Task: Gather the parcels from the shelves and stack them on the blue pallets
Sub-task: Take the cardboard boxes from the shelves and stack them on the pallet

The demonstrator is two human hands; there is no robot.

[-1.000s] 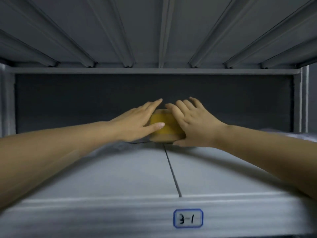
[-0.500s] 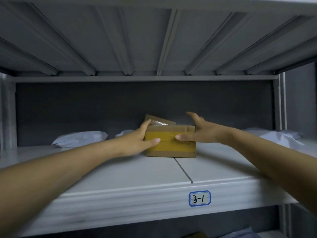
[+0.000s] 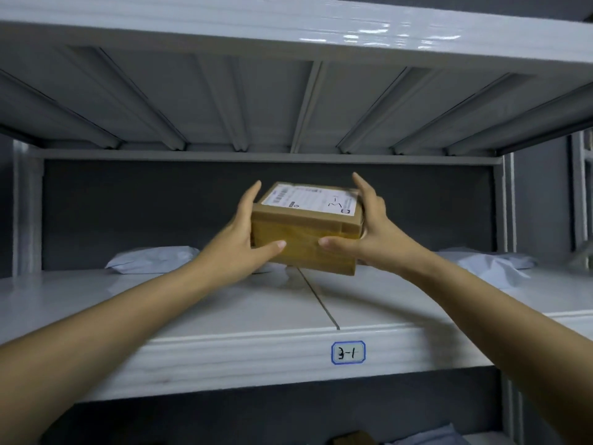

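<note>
The brown box (image 3: 308, 226) is in the middle of the frame, just above the white shelf (image 3: 224, 316), its long side running left to right. The left hand (image 3: 239, 242) grips its left end and the right hand (image 3: 369, 232) its right end, both equally near.

A white metal shelf (image 3: 224, 316) is stretching across the view, with a seam running through its middle from back to front. A small blue-framed label (image 3: 348, 352) reading 3-1 is sitting on its front edge. The ribbed underside of the upper shelf (image 3: 256, 101) is hanging above, with light glinting on its front edge. A dark grey wall (image 3: 128, 203) is closing the back.
</note>
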